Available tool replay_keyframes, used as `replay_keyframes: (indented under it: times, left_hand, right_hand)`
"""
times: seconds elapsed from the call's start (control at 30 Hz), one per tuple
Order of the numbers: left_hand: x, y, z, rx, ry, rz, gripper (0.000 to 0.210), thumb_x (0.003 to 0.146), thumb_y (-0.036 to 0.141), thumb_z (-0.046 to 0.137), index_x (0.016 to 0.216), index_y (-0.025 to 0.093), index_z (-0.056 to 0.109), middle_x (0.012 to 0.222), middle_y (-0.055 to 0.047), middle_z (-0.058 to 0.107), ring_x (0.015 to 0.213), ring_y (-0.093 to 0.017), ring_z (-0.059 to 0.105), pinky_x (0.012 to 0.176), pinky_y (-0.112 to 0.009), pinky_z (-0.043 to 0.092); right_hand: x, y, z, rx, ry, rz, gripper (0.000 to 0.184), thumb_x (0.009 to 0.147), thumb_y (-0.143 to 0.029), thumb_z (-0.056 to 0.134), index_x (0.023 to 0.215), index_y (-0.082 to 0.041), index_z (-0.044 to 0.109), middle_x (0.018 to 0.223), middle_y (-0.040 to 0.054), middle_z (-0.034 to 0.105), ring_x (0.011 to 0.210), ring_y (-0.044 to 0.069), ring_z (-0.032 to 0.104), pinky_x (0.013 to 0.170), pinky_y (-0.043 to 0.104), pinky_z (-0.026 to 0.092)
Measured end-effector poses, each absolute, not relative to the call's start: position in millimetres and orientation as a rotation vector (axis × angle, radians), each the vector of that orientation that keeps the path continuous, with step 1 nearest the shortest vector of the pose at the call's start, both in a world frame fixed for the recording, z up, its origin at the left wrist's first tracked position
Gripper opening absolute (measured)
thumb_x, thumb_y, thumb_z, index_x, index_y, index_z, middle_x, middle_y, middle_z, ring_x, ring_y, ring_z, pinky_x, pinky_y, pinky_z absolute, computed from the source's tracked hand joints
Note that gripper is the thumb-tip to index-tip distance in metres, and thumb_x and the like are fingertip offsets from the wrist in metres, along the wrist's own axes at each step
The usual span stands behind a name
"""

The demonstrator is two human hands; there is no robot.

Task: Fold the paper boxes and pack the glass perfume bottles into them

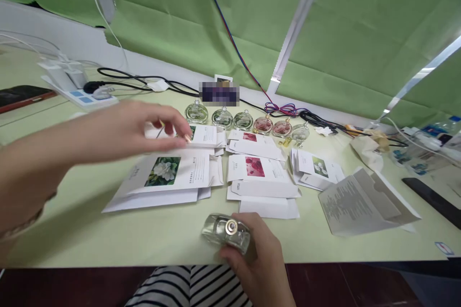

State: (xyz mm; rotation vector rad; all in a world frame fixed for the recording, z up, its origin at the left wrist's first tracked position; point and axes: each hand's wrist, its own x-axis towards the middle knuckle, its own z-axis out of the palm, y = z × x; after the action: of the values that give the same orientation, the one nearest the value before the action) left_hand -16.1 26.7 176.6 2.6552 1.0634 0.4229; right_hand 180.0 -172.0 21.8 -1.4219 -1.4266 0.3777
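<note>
My right hand (261, 249) grips a clear glass perfume bottle (225, 232) by its right end, near the table's front edge. The bottle's gold-ringed neck faces up, with no cap on it. My left hand (154, 129) is raised over the white boxes at left, thumb and index fingertips pinched together; a tiny shiny spot shows there, too small to name. Below it lies a flat white box with a white-flower picture (163, 171). Boxes with a red-flower picture (255, 167) lie in the middle, and a smaller flower box (320, 168) is to their right.
Several round perfume bottles (243, 119), green, pink and clear, stand in a row at the back. Small gold pieces (286, 141) lie before them. An opened grey-white carton (353, 206) and a black phone-like object (432, 201) are at right; a power strip (86, 98) is at left.
</note>
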Motion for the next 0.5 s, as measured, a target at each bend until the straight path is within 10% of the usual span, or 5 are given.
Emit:
replay_keyframes:
  times: [0.5]
  left_hand:
    - [31, -42, 155, 2.716, 0.348, 0.143, 0.012, 0.087, 0.028, 0.061, 0.096, 0.035, 0.067, 0.091, 0.004, 0.068, 0.085, -0.016, 0.064, 0.070, -0.024, 0.048]
  right_hand:
    - [181, -174, 35, -1.399, -1.471, 0.387, 0.023, 0.089, -0.037, 0.066, 0.108, -0.025, 0.060, 0.094, 0.0012, 0.070, 0.083, 0.019, 0.067, 0.068, 0.027, 0.053]
